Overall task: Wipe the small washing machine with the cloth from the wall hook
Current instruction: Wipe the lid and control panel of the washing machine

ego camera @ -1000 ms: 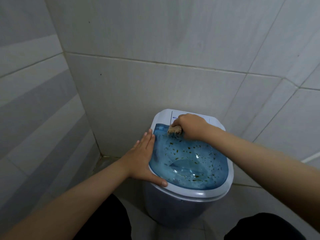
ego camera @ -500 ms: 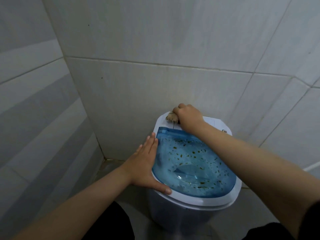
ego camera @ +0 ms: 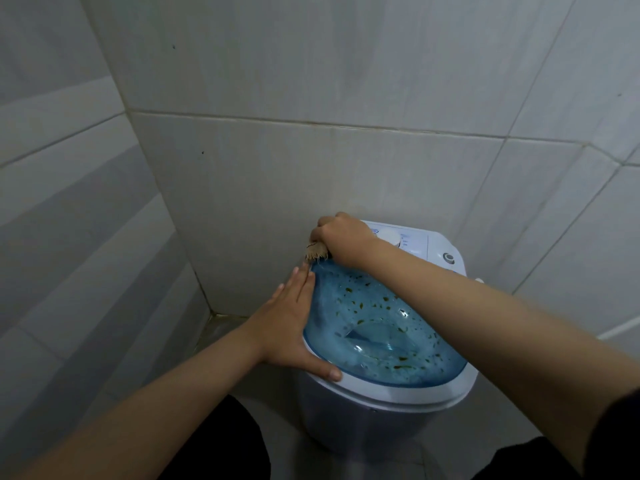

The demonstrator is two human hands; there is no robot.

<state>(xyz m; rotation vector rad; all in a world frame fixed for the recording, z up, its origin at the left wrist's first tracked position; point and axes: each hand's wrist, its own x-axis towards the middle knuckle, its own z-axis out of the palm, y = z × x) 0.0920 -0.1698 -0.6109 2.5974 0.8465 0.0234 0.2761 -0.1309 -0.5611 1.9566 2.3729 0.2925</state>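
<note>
The small washing machine [ego camera: 398, 400] stands in the tiled corner, white-bodied, with a clear blue lid [ego camera: 377, 334] speckled with brown and green spots. My right hand [ego camera: 341, 239] is shut on a tan, fuzzy cloth [ego camera: 315, 252], pressing it on the back left corner of the top, beside the control panel. My left hand [ego camera: 294, 327] lies flat along the lid's left edge, fingers together, thumb on the white front rim. Most of the cloth is hidden inside my fist.
White control panel with a round dial [ego camera: 389, 236] and a button [ego camera: 449, 258] sits behind the lid, against the tiled wall [ego camera: 311, 168]. A second tiled wall [ego camera: 69, 237] closes the left side. My dark-clothed legs [ego camera: 221, 445] fill the bottom.
My right hand moved the cloth from the lid's back edge up onto the panel, then left to the back left corner. The left hand stayed on the lid's left edge.
</note>
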